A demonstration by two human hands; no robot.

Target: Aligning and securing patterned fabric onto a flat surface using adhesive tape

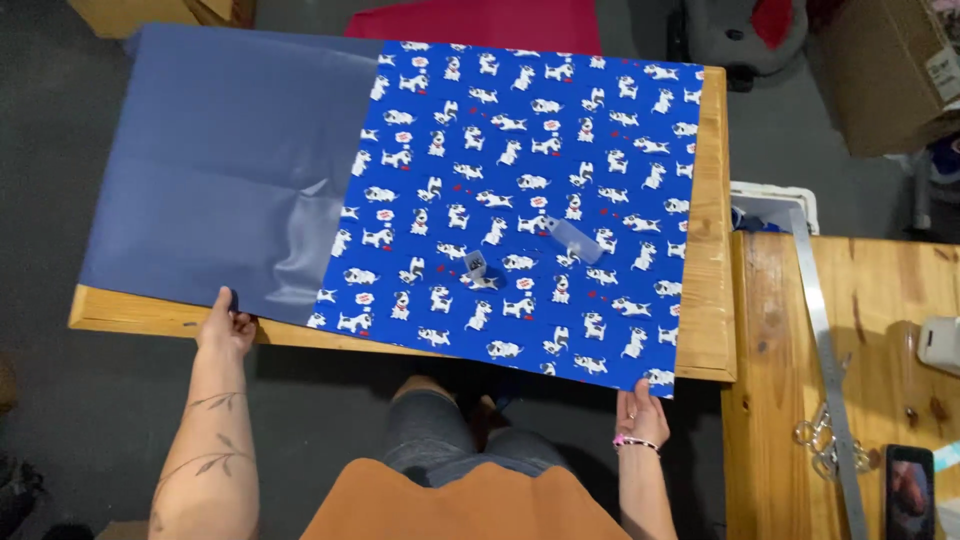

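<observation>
The tabletop (712,300) fills mid-frame. Grey cloth (225,160) lies flat at upper left, already overlapped by blue dog-print cloth (520,200) at centre; squaring looks unfinished. Left hand (226,325) pinches the grey edge; right hand (640,408) pinches the print's lower-right corner.

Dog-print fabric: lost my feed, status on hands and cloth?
Left hand pinching grey fabric edge. Right hand gripping dog-print fabric corner. Small clear box sits on the print.
</observation>
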